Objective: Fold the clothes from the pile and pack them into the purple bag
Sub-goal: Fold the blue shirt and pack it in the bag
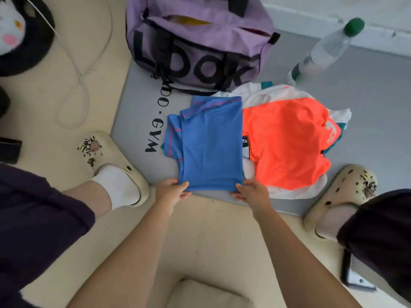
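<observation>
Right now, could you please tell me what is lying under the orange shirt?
Under the orange shirt lies a white garment with teal trim, its edges showing around it on the grey mat. Whether more clothes lie beneath is covered and cannot be seen.

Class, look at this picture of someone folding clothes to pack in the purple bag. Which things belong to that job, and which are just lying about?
Part of the job:
- blue shirt, gripped at its near hem by the left hand and right hand
- orange shirt
- white garment beneath it
- purple bag

Just lying about:
- water bottle
- white cable
- plush toy
</observation>
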The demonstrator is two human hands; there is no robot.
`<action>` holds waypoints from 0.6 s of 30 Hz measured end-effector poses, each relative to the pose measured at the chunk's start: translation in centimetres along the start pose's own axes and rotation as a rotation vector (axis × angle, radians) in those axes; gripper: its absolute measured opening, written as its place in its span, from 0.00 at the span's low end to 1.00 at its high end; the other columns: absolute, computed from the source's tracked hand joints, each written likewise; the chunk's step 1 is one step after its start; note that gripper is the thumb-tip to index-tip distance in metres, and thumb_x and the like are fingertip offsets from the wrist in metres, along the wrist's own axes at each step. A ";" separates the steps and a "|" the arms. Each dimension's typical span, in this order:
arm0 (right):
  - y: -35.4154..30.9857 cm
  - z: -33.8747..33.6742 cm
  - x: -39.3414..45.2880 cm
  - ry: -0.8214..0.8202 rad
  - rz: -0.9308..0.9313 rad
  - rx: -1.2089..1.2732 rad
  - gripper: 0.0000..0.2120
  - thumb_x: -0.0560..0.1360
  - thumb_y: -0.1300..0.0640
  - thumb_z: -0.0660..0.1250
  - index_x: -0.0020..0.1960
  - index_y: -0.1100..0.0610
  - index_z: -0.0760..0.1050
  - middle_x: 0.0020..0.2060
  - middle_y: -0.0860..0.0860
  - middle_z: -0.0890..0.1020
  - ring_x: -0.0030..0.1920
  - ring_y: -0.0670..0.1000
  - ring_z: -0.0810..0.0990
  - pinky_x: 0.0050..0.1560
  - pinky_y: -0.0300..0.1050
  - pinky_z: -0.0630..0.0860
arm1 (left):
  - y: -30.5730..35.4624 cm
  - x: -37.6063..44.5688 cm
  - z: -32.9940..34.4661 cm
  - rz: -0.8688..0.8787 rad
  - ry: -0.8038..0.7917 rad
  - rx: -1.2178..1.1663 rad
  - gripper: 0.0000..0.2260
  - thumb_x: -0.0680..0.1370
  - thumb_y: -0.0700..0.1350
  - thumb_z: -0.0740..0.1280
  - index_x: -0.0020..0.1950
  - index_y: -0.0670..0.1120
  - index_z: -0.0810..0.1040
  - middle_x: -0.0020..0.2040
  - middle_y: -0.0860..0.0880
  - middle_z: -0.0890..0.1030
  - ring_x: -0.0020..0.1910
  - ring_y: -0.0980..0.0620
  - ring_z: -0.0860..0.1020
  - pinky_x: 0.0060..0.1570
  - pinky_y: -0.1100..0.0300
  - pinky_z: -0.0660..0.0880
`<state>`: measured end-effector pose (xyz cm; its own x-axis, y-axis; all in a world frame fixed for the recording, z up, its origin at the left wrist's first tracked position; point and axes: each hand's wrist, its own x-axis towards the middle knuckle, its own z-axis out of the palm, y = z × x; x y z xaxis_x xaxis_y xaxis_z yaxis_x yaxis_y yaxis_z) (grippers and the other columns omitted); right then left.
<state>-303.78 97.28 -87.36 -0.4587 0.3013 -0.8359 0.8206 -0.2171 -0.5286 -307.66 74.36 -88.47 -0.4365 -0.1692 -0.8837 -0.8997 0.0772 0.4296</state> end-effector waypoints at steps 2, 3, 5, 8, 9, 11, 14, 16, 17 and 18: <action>-0.1 -0.4 0.1 -0.042 0.062 -0.081 0.10 0.76 0.68 0.67 0.44 0.58 0.69 0.35 0.59 0.80 0.25 0.49 0.82 0.27 0.41 0.77 | -0.1 -0.1 -0.4 -0.057 -0.021 0.121 0.07 0.78 0.37 0.69 0.53 0.35 0.77 0.47 0.36 0.81 0.25 0.56 0.81 0.31 0.63 0.78; -0.3 -0.7 0.2 -0.063 0.081 -0.187 0.09 0.76 0.66 0.68 0.44 0.58 0.69 0.33 0.58 0.81 0.24 0.48 0.81 0.27 0.41 0.75 | 0.1 0.0 -0.8 -0.091 -0.047 0.229 0.08 0.77 0.39 0.71 0.53 0.36 0.77 0.47 0.36 0.83 0.28 0.53 0.81 0.32 0.61 0.77; -1.2 -1.2 0.5 -0.128 0.082 -0.633 0.08 0.75 0.59 0.70 0.43 0.58 0.71 0.30 0.55 0.82 0.24 0.49 0.80 0.28 0.41 0.73 | 1.0 0.0 -1.7 -0.140 -0.132 0.543 0.11 0.75 0.45 0.74 0.47 0.39 0.78 0.45 0.39 0.85 0.32 0.47 0.81 0.35 0.57 0.76; -3.9 -0.8 0.8 0.006 -0.113 -1.198 0.15 0.72 0.45 0.71 0.42 0.58 0.76 0.35 0.52 0.82 0.37 0.54 0.81 0.36 0.43 0.72 | 3.8 0.6 -2.8 -0.028 -0.063 0.890 0.21 0.71 0.62 0.73 0.38 0.43 0.79 0.33 0.47 0.84 0.28 0.50 0.79 0.32 0.60 0.73; -5.1 -0.2 0.7 0.094 -0.247 -1.194 0.16 0.72 0.44 0.71 0.43 0.58 0.76 0.36 0.52 0.80 0.40 0.56 0.80 0.37 0.44 0.69 | 4.9 0.8 -2.8 0.096 0.057 0.935 0.22 0.72 0.63 0.70 0.36 0.44 0.78 0.31 0.47 0.81 0.29 0.49 0.78 0.31 0.60 0.71; -7.3 1.8 0.7 0.163 -0.549 -1.076 0.13 0.73 0.49 0.71 0.43 0.58 0.74 0.36 0.53 0.77 0.40 0.58 0.78 0.35 0.46 0.66 | 6.8 1.1 -2.2 0.402 0.310 0.909 0.19 0.75 0.60 0.69 0.35 0.46 0.73 0.31 0.50 0.76 0.32 0.49 0.75 0.29 0.59 0.65; -10.0 5.4 1.4 0.051 -0.924 -1.091 0.09 0.73 0.55 0.71 0.46 0.61 0.76 0.42 0.56 0.79 0.45 0.59 0.76 0.43 0.53 0.72 | 8.6 1.5 0.0 0.859 0.320 0.932 0.10 0.77 0.51 0.69 0.41 0.46 0.76 0.39 0.51 0.76 0.39 0.51 0.74 0.34 0.59 0.67; -11.3 6.9 2.6 0.003 -1.018 -1.201 0.11 0.74 0.55 0.70 0.51 0.61 0.78 0.47 0.56 0.79 0.51 0.58 0.75 0.53 0.53 0.70 | 9.3 2.6 1.4 1.054 0.169 1.122 0.10 0.78 0.51 0.68 0.52 0.45 0.81 0.50 0.48 0.79 0.52 0.48 0.75 0.48 0.56 0.70; -11.9 7.3 3.5 0.000 -1.033 -1.261 0.12 0.74 0.53 0.69 0.53 0.60 0.78 0.51 0.55 0.78 0.55 0.58 0.74 0.57 0.52 0.68 | 9.8 3.4 1.8 1.095 0.123 1.212 0.14 0.78 0.52 0.68 0.59 0.46 0.80 0.56 0.47 0.78 0.58 0.48 0.73 0.56 0.55 0.69; -12.5 7.4 4.4 0.017 -1.025 -1.322 0.15 0.75 0.52 0.68 0.56 0.59 0.77 0.54 0.55 0.77 0.59 0.57 0.73 0.61 0.51 0.66 | 10.4 4.3 1.9 1.104 0.120 1.271 0.18 0.78 0.53 0.67 0.65 0.46 0.77 0.63 0.47 0.76 0.64 0.47 0.70 0.61 0.53 0.66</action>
<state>-318.61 94.42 -85.49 -0.9549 -0.1750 -0.2400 -0.0889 0.9394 -0.3312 -318.94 76.31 -88.15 -0.8660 0.4385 -0.2404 0.3540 0.8771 0.3247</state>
